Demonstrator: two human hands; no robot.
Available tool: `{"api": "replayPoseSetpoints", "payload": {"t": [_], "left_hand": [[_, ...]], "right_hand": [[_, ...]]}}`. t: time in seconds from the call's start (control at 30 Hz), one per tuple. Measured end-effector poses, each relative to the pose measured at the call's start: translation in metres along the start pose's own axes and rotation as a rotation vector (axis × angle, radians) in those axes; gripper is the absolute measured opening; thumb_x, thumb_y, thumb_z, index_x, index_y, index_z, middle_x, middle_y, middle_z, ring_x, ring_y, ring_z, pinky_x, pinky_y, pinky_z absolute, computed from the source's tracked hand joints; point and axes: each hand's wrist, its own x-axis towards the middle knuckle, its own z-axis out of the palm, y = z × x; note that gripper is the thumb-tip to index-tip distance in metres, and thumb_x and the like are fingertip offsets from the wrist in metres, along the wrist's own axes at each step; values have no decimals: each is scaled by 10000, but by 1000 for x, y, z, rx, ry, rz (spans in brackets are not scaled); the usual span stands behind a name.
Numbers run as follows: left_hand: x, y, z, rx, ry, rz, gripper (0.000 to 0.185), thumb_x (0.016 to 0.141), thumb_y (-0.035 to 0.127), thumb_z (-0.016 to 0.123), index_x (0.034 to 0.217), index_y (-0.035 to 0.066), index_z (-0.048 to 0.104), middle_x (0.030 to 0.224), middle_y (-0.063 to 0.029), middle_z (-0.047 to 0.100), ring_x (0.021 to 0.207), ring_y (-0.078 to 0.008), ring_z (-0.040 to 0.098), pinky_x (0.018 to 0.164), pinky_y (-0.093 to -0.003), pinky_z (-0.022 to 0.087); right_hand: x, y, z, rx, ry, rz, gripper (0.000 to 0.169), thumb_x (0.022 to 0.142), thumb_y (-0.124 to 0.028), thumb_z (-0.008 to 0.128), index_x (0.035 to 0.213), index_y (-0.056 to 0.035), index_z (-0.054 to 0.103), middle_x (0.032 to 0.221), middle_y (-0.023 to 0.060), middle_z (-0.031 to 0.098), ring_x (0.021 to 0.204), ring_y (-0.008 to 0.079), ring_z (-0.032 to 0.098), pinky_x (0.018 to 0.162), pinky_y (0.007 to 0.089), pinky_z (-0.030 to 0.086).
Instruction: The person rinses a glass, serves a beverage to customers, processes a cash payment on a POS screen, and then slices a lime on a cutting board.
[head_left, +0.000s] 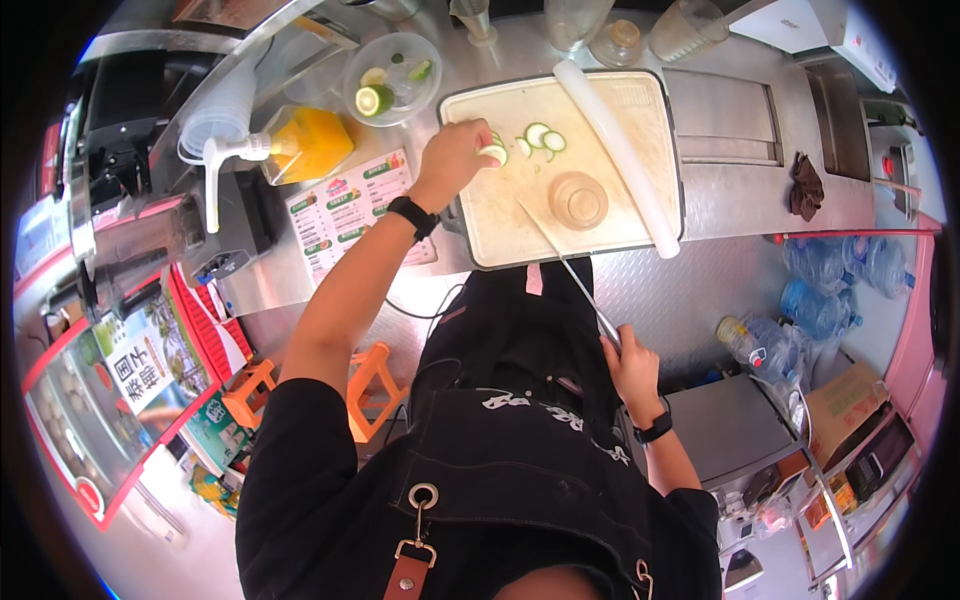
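My left hand (457, 154) pinches green-rimmed citrus slices (493, 154), which look like lime, at the left of a cream cutting board (495, 232). More slices (546, 138) and small scraps lie at the board's upper middle. Down by the board's near edge, my right hand (634, 367) grips the handle of a long, thin metal tool (577, 279). Its tip reaches over the board; it looks like a knife seen edge-on. A small clear cup (578, 201) stands right of that tip. Across the right of the board lies a white plastic rod (615, 157), its lower end over the edge.
A clear bowl (427, 105) with cut limes stands beyond my left hand. Left of the board are a printed menu sheet (352, 210) and a pump bottle of orange liquid (307, 146). Measuring jugs (686, 34) line the back. A dark cloth (805, 187) lies right.
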Motion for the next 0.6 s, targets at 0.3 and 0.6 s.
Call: {"api": "replayPoseSetpoints", "payload": {"t": [0.3,0.6], "left_hand": [[11,9,10,35,-10,-97,363,685,204,833,957,49,649,973,-118,674,963,-339,634,839,-414,490],[-23,6,-24,-557,155,-136,325,747,175,849,963,3,677,862,-46,694,788,-115,635,710,-259,499]], "right_hand": [[7,-19,9,16,4,54,249,950,-258,644,932,-54,503,731,161,637,616,397,635,514,475,488],[73,-86,33,38,37,-5,221,939,-231,611,978,-50,490,730,161,666,625,363,672,534,463,537]]}}
